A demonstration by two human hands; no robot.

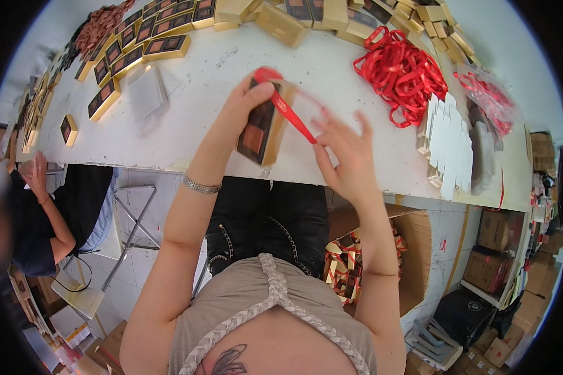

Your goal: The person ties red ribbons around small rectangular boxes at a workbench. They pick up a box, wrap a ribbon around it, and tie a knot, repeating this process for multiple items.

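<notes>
My left hand point(251, 101) grips a gold box point(277, 129) with a dark, windowed front, tilted above the near part of the table. A red ribbon point(288, 115) passes over the box's upper end, under my left thumb. The fingertips of my right hand point(345, 147) pinch the ribbon's lower stretch and pull it out to the right of the box. Motion blurs the right fingers and part of the ribbon. To the right lies a tangled heap of red ribbon loops point(401, 72).
Gold boxes point(169, 47) line the table's far side. Clear plastic sleeves point(148, 96) lie left, folded white cartons point(445, 140) right. An open cardboard box point(415, 253) of ribboned gold boxes stands below the edge. Another person's hand point(37, 173) is at far left, near a folding stool point(133, 215).
</notes>
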